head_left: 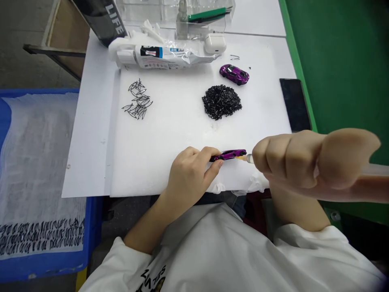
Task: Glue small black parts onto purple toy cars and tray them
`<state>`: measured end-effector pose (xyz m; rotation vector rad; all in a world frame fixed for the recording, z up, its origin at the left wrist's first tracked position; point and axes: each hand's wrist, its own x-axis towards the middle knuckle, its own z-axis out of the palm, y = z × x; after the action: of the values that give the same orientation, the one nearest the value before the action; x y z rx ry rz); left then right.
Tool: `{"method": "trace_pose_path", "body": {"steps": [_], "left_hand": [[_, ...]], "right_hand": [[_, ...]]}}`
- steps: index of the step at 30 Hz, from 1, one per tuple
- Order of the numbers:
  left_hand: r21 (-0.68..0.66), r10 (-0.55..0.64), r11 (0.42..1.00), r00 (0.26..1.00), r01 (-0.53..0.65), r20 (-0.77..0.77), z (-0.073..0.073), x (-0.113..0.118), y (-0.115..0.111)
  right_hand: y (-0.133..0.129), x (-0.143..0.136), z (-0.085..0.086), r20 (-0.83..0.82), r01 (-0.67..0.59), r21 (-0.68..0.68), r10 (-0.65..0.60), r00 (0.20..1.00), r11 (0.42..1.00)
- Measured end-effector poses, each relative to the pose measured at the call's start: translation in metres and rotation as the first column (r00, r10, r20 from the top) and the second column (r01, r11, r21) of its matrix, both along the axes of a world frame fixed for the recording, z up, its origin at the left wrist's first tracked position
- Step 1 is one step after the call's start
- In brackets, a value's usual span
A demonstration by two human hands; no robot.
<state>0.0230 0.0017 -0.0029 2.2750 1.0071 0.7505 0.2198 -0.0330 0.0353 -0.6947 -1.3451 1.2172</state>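
My left hand (191, 170) pinches one end of a purple toy car (232, 154), tipped on its side low over the white foam board (170, 134). From the right, my right hand (298, 156) is wrapped round a thick tube-like dispenser (361, 187), its thumb on top. The dispenser's slim yellowish nozzle (242, 158) points left and meets or nearly meets the car's lower side; the exact contact is too small to tell. Beyond the hands lie a heap of small black parts (221, 102) and a second purple toy car (234, 74) on its wheels.
Thin black loop-like pieces (138, 101) lie at the board's left. Behind are a white glue tube (167, 56), a white earbud case (215, 43), green-handled tweezers (209, 15) and a dark can (101, 20). A phone (294, 104) lies right; a blue crate (91, 243) stands lower left.
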Motion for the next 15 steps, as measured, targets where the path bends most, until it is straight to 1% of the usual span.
{"method": "trace_pose_path", "body": {"steps": [2,3,7,15], "left_hand": [[0.002,-0.003,1.0,1.0,0.003,-0.001,0.0,0.0,0.0],[0.002,-0.005,1.0,1.0,0.005,0.001,0.0,0.0,0.0],[0.001,-0.005,1.0,1.0,0.005,0.009,-0.001,0.0,0.0],[0.002,-0.012,1.0,1.0,0.012,0.021,0.0,0.0,0.0]], "right_hand": [[0.004,-0.007,-0.003,-0.006,-0.087,0.2,0.09,0.996,0.976],[0.006,-0.01,-0.004,-0.002,-0.107,0.25,0.111,0.994,0.962],[0.007,-0.016,-0.003,0.013,-0.116,0.234,0.117,0.993,0.965],[0.003,-0.017,-0.004,0.015,-0.077,0.194,0.075,0.997,0.978]]}}
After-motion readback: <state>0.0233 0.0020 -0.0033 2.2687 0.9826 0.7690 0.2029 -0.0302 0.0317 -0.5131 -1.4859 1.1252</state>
